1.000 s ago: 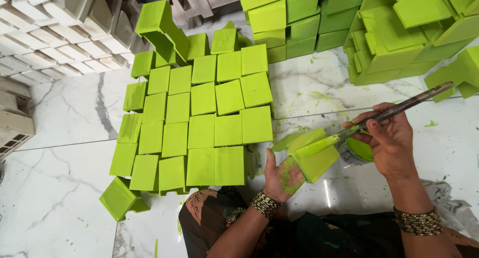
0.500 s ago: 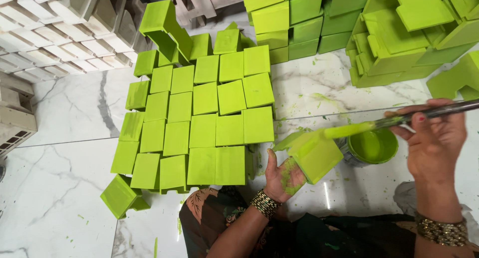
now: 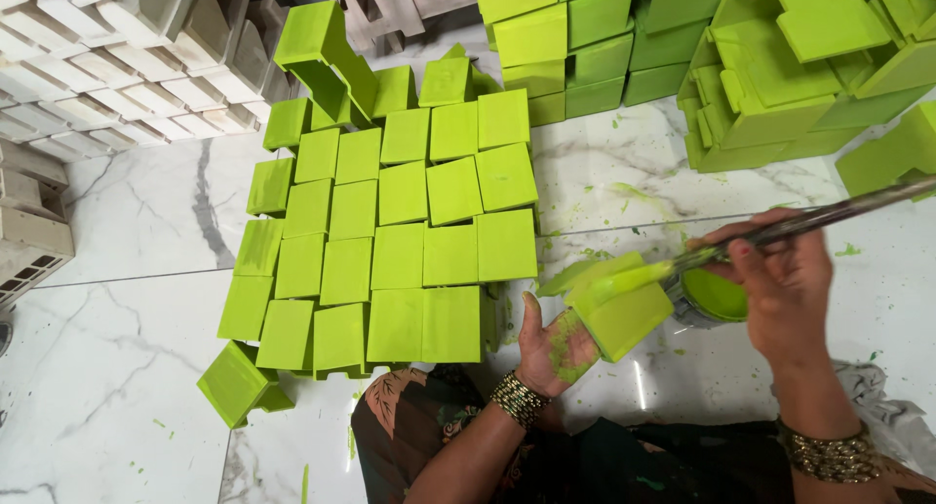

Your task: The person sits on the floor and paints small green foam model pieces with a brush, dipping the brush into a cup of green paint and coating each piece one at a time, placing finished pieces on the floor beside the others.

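Note:
My left hand [image 3: 551, 343], smeared with green paint, holds a lime-green block [image 3: 624, 314] up by its underside. My right hand [image 3: 780, 280] grips a long paintbrush [image 3: 780, 229], whose green bristle tip lies on the block's top left edge. A small pot of green paint [image 3: 712, 297] stands on the floor just behind the block, partly hidden by my right hand.
Several painted green blocks [image 3: 400, 221] lie in rows on the white marble floor [image 3: 127, 368] to the left. Stacks of green blocks [image 3: 780, 65] stand at the back right. Unpainted pale blocks [image 3: 88, 65] are piled at the back left. A grey rag [image 3: 882, 411] lies at the right.
My right hand has drawn the brush to the right across the block, then slid back left a little. The left hand and block stay nearly still.

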`<state>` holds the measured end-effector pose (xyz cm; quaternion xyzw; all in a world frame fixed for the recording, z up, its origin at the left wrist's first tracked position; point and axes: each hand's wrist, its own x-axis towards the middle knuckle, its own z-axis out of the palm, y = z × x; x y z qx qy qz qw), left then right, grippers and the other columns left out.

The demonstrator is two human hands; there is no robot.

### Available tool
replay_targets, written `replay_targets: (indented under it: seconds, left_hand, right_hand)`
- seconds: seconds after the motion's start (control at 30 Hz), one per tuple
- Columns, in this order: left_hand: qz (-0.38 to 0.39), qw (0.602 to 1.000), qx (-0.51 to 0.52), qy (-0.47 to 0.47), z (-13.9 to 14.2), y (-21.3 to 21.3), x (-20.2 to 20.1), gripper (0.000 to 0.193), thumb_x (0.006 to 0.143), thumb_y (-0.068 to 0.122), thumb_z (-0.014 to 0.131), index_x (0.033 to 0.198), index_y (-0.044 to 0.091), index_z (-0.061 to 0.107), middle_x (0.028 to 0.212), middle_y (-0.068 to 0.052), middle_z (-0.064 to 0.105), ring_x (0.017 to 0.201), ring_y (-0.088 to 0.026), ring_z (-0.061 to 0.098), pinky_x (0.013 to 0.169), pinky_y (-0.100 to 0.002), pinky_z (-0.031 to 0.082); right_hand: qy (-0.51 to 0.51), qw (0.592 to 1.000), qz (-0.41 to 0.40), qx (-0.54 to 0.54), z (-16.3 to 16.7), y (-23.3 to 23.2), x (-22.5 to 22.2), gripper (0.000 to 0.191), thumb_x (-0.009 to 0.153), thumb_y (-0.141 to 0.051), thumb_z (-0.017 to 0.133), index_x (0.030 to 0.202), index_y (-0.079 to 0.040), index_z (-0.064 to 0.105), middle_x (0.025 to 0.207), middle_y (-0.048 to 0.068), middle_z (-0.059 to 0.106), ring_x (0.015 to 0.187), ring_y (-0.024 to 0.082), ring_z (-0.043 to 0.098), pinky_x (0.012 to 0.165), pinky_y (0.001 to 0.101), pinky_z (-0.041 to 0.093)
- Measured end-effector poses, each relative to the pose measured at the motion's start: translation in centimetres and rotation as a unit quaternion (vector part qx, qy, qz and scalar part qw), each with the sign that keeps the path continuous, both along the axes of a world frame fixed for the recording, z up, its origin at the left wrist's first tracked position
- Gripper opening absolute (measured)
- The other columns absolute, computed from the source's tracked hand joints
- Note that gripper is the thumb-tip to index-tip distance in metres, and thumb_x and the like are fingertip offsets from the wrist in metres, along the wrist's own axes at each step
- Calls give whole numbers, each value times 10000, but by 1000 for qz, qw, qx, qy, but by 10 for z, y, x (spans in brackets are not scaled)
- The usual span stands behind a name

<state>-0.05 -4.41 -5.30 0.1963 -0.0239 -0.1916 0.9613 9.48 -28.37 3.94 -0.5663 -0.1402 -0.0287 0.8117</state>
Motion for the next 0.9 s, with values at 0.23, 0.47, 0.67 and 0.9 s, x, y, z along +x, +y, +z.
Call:
replay_targets:
  seconds: [0.23, 0.47, 0.67, 0.9]
  left_hand:
    - [-2, 1000, -15, 8, -8, 1, 1, 1225, 866, 930, 334, 1639, -16, 253, 1681, -178, 318, 1530, -285, 351, 1282, -426, 248]
    - [8, 1000, -8, 1, -3, 3, 2, 1229, 841, 931, 336, 1651, 15, 215, 1693, -169, 283, 1545, -290, 318, 1282, -434, 236]
    - [4, 1000, -7, -2, 2, 2, 2, 1255, 842, 942, 339, 1657, -1, 188, 1707, -185, 249, 1564, -301, 282, 1295, -434, 215]
    - [9, 1000, -6, 6, -3, 6, 1, 1262, 830, 948, 346, 1659, 6, 199, 1706, -178, 260, 1555, -297, 297, 1284, -429, 234]
  right_hand:
    - [-63, 986, -124, -88, 10, -39, 11, 194, 1207, -67, 614, 1251, -53, 425, 1117, 147, 705, 1056, 304, 744, 858, 332, 662]
    - [-5, 998, -13, 54, 11, -25, 2, 184, 1153, -68, 639, 1242, -56, 478, 1097, 146, 700, 1040, 336, 742, 847, 393, 677]
    - [44, 997, 58, 35, 10, -1, -7, 246, 1067, -5, 598, 1274, -61, 477, 1092, 175, 693, 1101, 357, 726, 860, 390, 653]
    - [-35, 997, -51, -57, 9, -12, 1, 243, 1132, -68, 642, 1253, -43, 433, 1122, 152, 689, 1062, 296, 732, 905, 358, 654]
